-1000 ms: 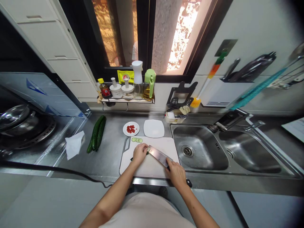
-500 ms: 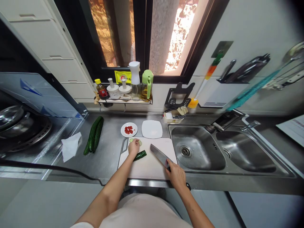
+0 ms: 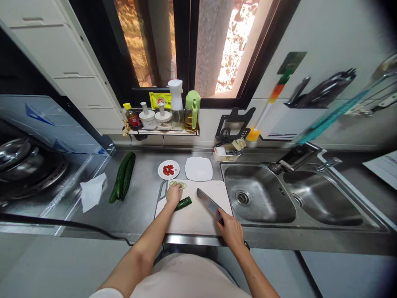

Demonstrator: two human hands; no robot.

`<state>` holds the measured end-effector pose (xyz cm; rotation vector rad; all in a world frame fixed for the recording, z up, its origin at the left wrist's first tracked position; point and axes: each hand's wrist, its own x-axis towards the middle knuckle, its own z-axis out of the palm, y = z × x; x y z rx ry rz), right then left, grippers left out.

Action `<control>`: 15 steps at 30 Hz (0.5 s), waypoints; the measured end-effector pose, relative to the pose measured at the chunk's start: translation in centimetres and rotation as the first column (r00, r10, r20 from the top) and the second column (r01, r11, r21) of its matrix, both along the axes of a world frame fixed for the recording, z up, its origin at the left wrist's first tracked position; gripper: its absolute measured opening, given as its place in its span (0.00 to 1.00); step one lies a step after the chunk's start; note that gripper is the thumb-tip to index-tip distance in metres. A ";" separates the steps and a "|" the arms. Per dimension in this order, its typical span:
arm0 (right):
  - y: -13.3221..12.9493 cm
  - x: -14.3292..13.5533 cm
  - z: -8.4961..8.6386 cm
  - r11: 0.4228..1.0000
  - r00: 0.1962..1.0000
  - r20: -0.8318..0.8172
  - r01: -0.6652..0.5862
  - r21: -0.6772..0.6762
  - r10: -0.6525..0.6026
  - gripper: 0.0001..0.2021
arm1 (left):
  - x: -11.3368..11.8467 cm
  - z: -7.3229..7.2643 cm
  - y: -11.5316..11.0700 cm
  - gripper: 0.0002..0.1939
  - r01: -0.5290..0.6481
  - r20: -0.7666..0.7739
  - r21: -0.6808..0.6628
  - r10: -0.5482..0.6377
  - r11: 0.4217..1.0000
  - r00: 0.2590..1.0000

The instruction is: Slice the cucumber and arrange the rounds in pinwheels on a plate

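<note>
Cucumber piece (image 3: pixel 185 203), glossy green, left hand (image 3: pixel 174 194), finger state unclear, right hand (image 3: pixel 232 230) gripping knife (image 3: pixel 209 203)

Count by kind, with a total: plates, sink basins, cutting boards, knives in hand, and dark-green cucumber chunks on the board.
Plates: 2
Sink basins: 2
Cutting boards: 1
Knives in the right hand: 1
Cucumber chunks: 1
Total: 7

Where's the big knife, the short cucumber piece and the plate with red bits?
Kitchen knife (image 3: pixel 208 203): head view, on the blade.
Short cucumber piece (image 3: pixel 184 203): head view, on its green skin.
Plate with red bits (image 3: pixel 177 170): head view, on its rim.
</note>
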<state>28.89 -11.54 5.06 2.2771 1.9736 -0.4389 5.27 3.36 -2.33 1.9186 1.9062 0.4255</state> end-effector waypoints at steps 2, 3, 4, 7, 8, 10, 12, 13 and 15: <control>0.1 -0.1 0.1 1.000 1.000 -0.001 0.001 -0.004 -0.001 0.23 | 0.0 0.0 -0.1 0.12 0.007 -0.017 -0.014 -0.007 1.000 1.000; 0.1 -0.1 0.2 1.000 1.000 -0.002 0.002 -0.005 -0.002 0.23 | 0.1 0.1 0.0 0.12 0.006 -0.023 -0.018 -0.006 1.000 1.000; 0.2 -0.2 0.2 1.000 1.000 -0.004 0.005 -0.003 -0.005 0.23 | 0.1 0.1 0.0 0.12 0.006 -0.028 -0.019 -0.007 1.000 1.000; 0.2 -0.3 0.3 1.000 1.000 -0.012 0.014 -0.001 -0.014 0.23 | 0.2 0.2 0.2 0.12 0.013 -0.037 -0.010 -0.013 1.000 0.999; 0.2 -0.3 0.3 1.000 1.000 -0.014 0.016 -0.002 -0.016 0.23 | 0.3 0.2 0.2 0.13 0.020 -0.040 -0.004 -0.020 1.000 0.999; 0.1 -0.2 0.2 1.000 1.000 -0.017 0.016 -0.003 -0.016 0.23 | 0.3 0.3 0.2 0.13 0.028 -0.047 0.003 -0.028 1.000 0.998; 0.0 -0.2 0.2 1.000 1.000 -0.021 0.015 -0.002 -0.015 0.23 | 0.4 0.4 0.1 0.13 0.024 -0.049 0.001 -0.024 1.000 0.999; 0.0 -0.3 0.2 1.000 1.000 -0.023 0.017 -0.002 -0.018 0.23 | 0.4 0.4 0.1 0.13 0.018 -0.046 -0.002 -0.018 1.000 0.999; -0.1 -0.3 0.3 1.000 0.999 -0.022 0.027 -0.003 -0.027 0.21 | 0.5 0.6 -0.1 0.13 0.003 -0.032 -0.001 -0.003 1.000 0.999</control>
